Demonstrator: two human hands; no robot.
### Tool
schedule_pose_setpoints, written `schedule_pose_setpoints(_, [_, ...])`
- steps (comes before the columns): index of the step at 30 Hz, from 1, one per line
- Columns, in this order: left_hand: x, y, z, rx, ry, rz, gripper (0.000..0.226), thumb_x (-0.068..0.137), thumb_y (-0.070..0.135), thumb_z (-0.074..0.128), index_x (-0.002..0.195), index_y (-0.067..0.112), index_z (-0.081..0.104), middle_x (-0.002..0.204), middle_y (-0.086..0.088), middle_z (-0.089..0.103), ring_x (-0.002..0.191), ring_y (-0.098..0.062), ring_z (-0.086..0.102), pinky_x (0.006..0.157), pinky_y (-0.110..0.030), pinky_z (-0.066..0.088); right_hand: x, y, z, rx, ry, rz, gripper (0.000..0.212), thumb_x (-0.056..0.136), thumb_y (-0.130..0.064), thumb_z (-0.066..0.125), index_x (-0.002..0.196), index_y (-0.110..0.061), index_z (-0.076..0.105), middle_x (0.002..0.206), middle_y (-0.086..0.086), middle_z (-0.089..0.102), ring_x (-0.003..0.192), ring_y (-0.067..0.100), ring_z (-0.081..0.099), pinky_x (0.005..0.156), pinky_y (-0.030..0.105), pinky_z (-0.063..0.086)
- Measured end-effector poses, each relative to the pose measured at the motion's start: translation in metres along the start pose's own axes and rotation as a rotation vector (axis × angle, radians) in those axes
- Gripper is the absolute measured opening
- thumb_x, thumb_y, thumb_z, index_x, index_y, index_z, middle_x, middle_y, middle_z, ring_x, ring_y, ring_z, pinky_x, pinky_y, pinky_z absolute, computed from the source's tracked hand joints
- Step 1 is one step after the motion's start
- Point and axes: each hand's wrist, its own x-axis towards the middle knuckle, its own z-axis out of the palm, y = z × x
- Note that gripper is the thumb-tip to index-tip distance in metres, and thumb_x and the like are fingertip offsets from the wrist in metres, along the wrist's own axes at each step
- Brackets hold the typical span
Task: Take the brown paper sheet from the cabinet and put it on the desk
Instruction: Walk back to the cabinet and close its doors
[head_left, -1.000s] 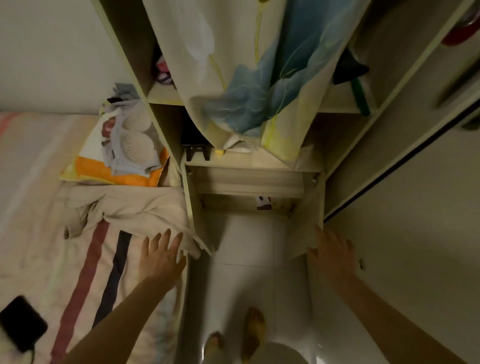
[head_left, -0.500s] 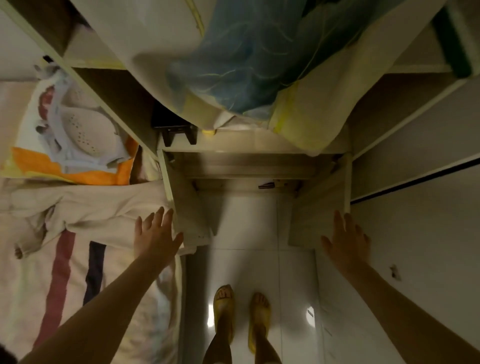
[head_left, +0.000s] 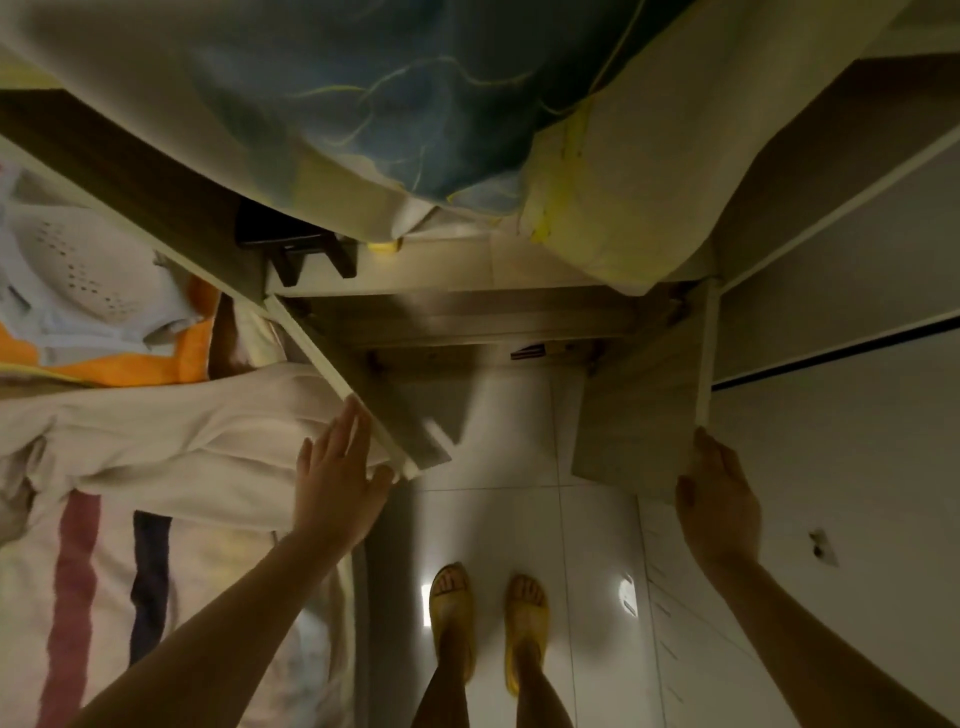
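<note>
Feet in yellow slippers (head_left: 488, 618) on white floor tile (head_left: 488, 525), nearest the camera. Left hand (head_left: 337, 478) flat, fingers spread, palm against the outer edge of the left cabinet door (head_left: 358, 384); holds nothing. Right hand (head_left: 719, 499) open, fingers extended along the lower edge of the right cabinet door (head_left: 639, 415); also holds nothing. Both doors swung open. Bed with striped sheet (head_left: 104, 571) on the left. Low compartment (head_left: 467, 332) behind the doors is dim; brown paper sheet not identifiable. Floral curtain (head_left: 415, 119) hangs above.
</note>
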Motion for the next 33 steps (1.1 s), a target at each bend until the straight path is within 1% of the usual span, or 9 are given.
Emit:
schedule_pose_setpoints(2, [0.014,0.012,-0.002,0.039,0.002,0.059,0.067,0.088,0.046,0.035,0.144,0.012,0.021,0.157,-0.008,0.011,0.142,-0.032,0.015,0.114,-0.052,0.014,0.0,-0.004,0.003,0.037,0.013,-0.02,0.057,0.084,-0.001,0.057,0.137,-0.005,0.036,0.136,0.017,0.045,0.092,0.037,0.063,0.074,0.043,0.055])
schedule_pose_setpoints(5, [0.033,0.022,-0.004,0.094,0.0,0.099,0.067,0.091,0.038,0.043,0.146,0.014,0.012,0.158,-0.005,0.002,0.144,-0.027,0.004,0.115,-0.048,0.004,-0.001,-0.012,0.01,0.088,0.028,-0.045,0.057,0.084,-0.003,0.059,0.137,-0.004,0.036,0.136,0.018,0.045,0.093,0.035,0.063,0.075,0.039,0.054])
schedule_pose_setpoints(9, [0.055,0.033,-0.009,0.131,-0.013,0.138,0.071,0.091,0.038,0.042,0.146,0.017,0.003,0.158,-0.004,-0.003,0.144,-0.025,-0.003,0.115,-0.05,0.002,-0.001,-0.018,0.017,0.13,0.034,-0.056,0.059,0.086,-0.008,0.058,0.139,-0.006,0.033,0.139,0.015,0.042,0.095,0.032,0.062,0.075,0.035,0.052])
schedule_pose_setpoints(14, [0.08,0.042,-0.009,0.183,-0.002,0.151,0.074,0.091,0.042,0.04,0.146,0.017,-0.002,0.158,-0.005,-0.007,0.144,-0.024,-0.004,0.113,-0.052,0.0,0.005,-0.019,0.023,0.162,-0.021,-0.102,0.066,0.082,-0.022,0.066,0.139,-0.009,0.034,0.14,0.014,0.042,0.109,0.031,0.058,0.085,0.037,0.051])
schedule_pose_setpoints(19, [0.106,0.047,-0.014,0.226,-0.014,0.137,0.075,0.091,0.045,0.035,0.146,0.02,-0.009,0.157,-0.003,-0.013,0.144,-0.023,-0.007,0.113,-0.053,-0.002,0.017,-0.022,0.023,0.129,-0.147,-0.188,0.077,0.08,-0.043,0.062,0.144,-0.023,0.024,0.153,0.008,0.023,0.137,0.029,0.027,0.105,0.047,0.039])
schedule_pose_setpoints(21, [0.111,0.046,-0.014,0.248,-0.015,0.141,0.075,0.091,0.046,0.035,0.145,0.021,-0.011,0.157,-0.003,-0.014,0.144,-0.023,-0.008,0.112,-0.054,-0.003,0.019,-0.027,0.022,0.043,-0.122,-0.24,0.072,0.081,-0.046,0.058,0.143,-0.025,0.026,0.155,0.007,0.017,0.137,0.032,0.023,0.104,0.05,0.038])
schedule_pose_setpoints(24, [0.118,0.05,-0.017,0.264,-0.023,0.119,0.077,0.091,0.045,0.036,0.145,0.021,-0.013,0.156,-0.002,-0.017,0.144,-0.022,-0.009,0.112,-0.054,-0.004,0.025,-0.036,0.023,-0.07,-0.062,-0.352,0.066,0.086,-0.042,0.054,0.142,-0.017,0.03,0.155,0.01,0.018,0.137,0.036,0.026,0.101,0.052,0.04])
schedule_pose_setpoints(29, [0.13,0.061,-0.022,0.226,-0.032,0.055,0.077,0.091,0.041,0.039,0.145,0.022,-0.012,0.156,0.002,-0.018,0.144,-0.021,-0.008,0.113,-0.053,-0.004,0.042,-0.066,0.029,-0.103,-0.144,-0.38,0.066,0.092,-0.043,0.039,0.146,-0.015,0.013,0.158,0.006,0.003,0.144,0.026,0.0,0.115,0.047,0.022])
schedule_pose_setpoints(33, [0.131,0.056,-0.023,0.263,-0.037,0.082,0.077,0.091,0.04,0.038,0.144,0.024,-0.015,0.155,0.002,-0.021,0.144,-0.019,-0.009,0.113,-0.052,-0.004,0.057,-0.089,0.033,-0.135,-0.15,-0.377,0.068,0.094,-0.039,0.04,0.146,-0.019,0.002,0.158,0.003,-0.006,0.144,0.025,-0.005,0.116,0.047,0.016])
